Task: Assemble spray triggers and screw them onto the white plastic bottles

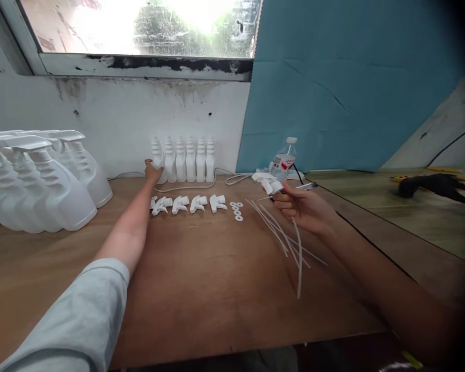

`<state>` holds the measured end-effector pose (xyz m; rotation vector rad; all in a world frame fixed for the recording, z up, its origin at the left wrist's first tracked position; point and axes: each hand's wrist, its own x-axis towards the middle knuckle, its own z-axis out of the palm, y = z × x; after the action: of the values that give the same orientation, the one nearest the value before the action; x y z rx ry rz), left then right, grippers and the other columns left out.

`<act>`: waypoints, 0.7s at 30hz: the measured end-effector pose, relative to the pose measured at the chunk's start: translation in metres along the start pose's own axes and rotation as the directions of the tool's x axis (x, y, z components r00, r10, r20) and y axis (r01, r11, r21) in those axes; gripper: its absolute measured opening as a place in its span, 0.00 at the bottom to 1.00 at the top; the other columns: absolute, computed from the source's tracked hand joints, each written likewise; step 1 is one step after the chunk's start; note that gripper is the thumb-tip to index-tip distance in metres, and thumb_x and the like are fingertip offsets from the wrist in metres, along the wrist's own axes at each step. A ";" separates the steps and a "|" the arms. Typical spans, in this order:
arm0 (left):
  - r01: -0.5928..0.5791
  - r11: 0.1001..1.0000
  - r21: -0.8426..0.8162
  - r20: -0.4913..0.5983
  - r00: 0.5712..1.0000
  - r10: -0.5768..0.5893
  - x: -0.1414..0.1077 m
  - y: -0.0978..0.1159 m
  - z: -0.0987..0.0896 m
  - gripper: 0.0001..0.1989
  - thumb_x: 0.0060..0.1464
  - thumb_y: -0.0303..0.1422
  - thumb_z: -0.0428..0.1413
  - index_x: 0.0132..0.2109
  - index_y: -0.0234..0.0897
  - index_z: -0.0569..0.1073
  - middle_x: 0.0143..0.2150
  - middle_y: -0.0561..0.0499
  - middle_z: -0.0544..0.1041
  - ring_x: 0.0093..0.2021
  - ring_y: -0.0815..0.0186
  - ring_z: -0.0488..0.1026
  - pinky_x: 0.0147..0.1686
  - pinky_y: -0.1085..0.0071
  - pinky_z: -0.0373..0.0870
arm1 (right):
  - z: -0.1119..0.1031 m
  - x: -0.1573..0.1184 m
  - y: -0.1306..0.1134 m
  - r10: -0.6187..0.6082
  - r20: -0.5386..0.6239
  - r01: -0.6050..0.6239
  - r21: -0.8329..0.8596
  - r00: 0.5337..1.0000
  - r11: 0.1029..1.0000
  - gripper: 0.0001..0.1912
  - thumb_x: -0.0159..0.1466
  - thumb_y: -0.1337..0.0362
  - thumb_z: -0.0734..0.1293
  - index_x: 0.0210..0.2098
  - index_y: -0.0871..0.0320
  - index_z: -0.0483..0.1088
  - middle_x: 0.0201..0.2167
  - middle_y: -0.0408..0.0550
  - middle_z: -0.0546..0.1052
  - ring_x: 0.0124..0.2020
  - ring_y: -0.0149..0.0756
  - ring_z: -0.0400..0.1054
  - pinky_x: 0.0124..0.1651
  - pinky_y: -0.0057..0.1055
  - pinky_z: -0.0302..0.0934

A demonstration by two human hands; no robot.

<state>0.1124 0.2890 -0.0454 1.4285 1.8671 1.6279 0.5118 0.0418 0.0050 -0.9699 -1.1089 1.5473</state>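
My left hand (pixel 154 171) is closed around the leftmost white bottle (pixel 157 150), at the end of a row of several such bottles (pixel 190 161) by the wall. In my right hand (pixel 300 206) is a white trigger sprayer head (pixel 268 183), held above the table. A thin clear tube (pixel 299 263) hangs down below that hand, and its upper end is hidden by the fingers. Several more trigger sprayer heads (pixel 198 204) lie in a line between my hands. Beside them are small white rings (pixel 236 211) and several loose thin tubes (pixel 278 235).
Large white bottles (pixel 58 181) stand grouped at the left. A labelled clear bottle (pixel 284 161) is behind my right hand, near a metal tool (pixel 307 186). A pale cable (pixel 232 177) runs along the wall. On a surface at the far right lies a black tool (pixel 430 186).
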 end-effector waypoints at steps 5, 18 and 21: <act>0.004 1.000 0.000 0.018 1.000 -0.004 -0.001 -0.001 0.007 0.22 0.48 0.28 0.59 0.48 0.37 0.57 0.45 0.41 0.73 0.51 0.53 0.70 0.51 0.59 0.62 | -0.010 0.013 0.016 0.119 0.016 -0.120 0.122 0.993 0.985 0.17 0.70 0.61 0.55 0.25 0.56 0.50 0.23 0.36 0.41 0.19 0.25 0.34 0.15 0.20 0.36; -0.096 0.941 -0.325 0.268 0.945 0.189 -0.106 0.091 -0.029 0.16 0.58 0.41 0.52 0.47 0.33 0.66 0.47 0.41 0.71 0.47 0.59 0.71 0.44 0.65 0.70 | 0.017 0.011 0.034 0.271 0.100 -0.275 0.028 0.957 0.961 0.20 0.64 0.53 0.64 0.26 0.55 0.51 0.18 0.32 0.40 0.17 0.23 0.28 0.14 0.21 0.25; 0.179 0.888 -0.424 0.746 0.625 0.230 -0.186 0.097 -0.037 0.24 0.56 0.52 0.50 0.47 0.34 0.69 0.39 0.42 0.74 0.33 0.61 0.75 0.32 0.65 0.74 | 0.032 0.006 0.040 0.265 0.191 -0.261 -0.046 0.945 0.964 0.19 0.62 0.51 0.66 0.27 0.55 0.54 0.16 0.31 0.41 0.16 0.23 0.29 0.15 0.21 0.26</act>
<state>0.2193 0.1068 -0.0193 1.5654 0.8687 1.0373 0.4705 0.0363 -0.0249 -1.0284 -1.1679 1.8851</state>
